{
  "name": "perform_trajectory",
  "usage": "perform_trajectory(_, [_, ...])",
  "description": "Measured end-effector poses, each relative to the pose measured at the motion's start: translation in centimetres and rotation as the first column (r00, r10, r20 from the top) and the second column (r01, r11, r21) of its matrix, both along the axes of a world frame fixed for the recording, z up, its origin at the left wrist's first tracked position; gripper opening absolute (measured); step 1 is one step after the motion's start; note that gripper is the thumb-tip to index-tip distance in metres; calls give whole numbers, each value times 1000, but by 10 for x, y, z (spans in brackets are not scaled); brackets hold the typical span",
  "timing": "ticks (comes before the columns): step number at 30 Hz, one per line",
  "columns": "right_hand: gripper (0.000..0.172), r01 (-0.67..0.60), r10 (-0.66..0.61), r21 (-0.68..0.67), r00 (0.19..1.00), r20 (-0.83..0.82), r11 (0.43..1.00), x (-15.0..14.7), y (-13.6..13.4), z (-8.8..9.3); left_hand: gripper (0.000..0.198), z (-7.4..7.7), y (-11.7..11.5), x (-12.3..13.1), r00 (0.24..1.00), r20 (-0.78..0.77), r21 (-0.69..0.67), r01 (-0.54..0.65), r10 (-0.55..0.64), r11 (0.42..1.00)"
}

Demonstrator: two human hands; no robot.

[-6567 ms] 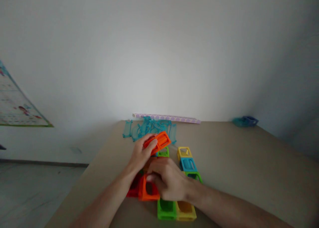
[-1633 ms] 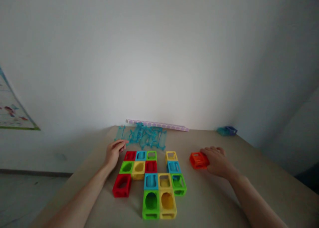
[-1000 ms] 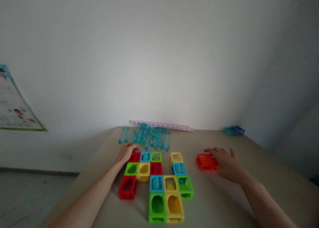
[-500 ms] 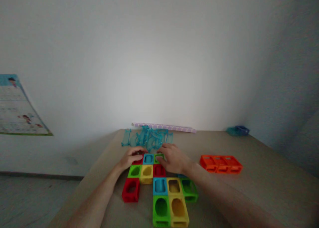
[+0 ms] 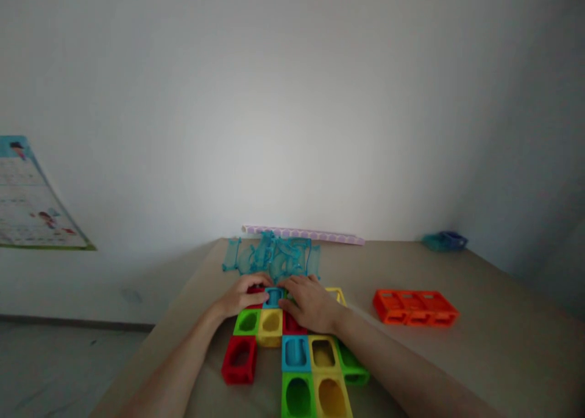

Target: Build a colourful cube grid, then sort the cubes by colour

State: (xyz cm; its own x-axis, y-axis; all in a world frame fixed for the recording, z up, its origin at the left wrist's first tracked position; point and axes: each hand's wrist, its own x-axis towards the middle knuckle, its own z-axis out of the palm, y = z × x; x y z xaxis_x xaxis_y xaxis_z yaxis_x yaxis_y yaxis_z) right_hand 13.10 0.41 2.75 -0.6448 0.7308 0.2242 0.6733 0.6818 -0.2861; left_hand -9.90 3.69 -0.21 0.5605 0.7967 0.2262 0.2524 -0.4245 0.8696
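Colourful hollow cube blocks lie joined in a flat, stepped layout on the table. My left hand wraps round the far-left red block, with its thumb across the top near the blue block. My right hand lies over the far-right green block, fingers curled over its far side and thumb by the blue one; it hides most of that green block. Nearer me are a green block, a yellow block and a red block. More blue, yellow and green blocks extend toward me, partly under my right forearm.
Translucent teal plastic pieces lie behind the blocks. A lilac patterned strip rests along the wall. To the right is a row of orange frames, with dark blue and teal pieces in the far corner. A yellow frame shows behind my right wrist.
My right hand has shifted left, its thumb now beside the blue block, covering more of the green block. The yellow frame behind my wrist has come into sight. The view has shifted slightly.
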Motion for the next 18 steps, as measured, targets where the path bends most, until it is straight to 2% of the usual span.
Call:
perform_trajectory(9, [35, 21, -27, -107, 998, -56, 994, 0, 6, 3, 35, 1, 4, -5, 997, 0, -40, 77, -77, 996])
perform_trajectory(18, [30, 38, -37, -73, 999, 16, 997, -2, 4, 3, 36, 10, -3, -2, 1000, -4, 33, 3, -3, 999])
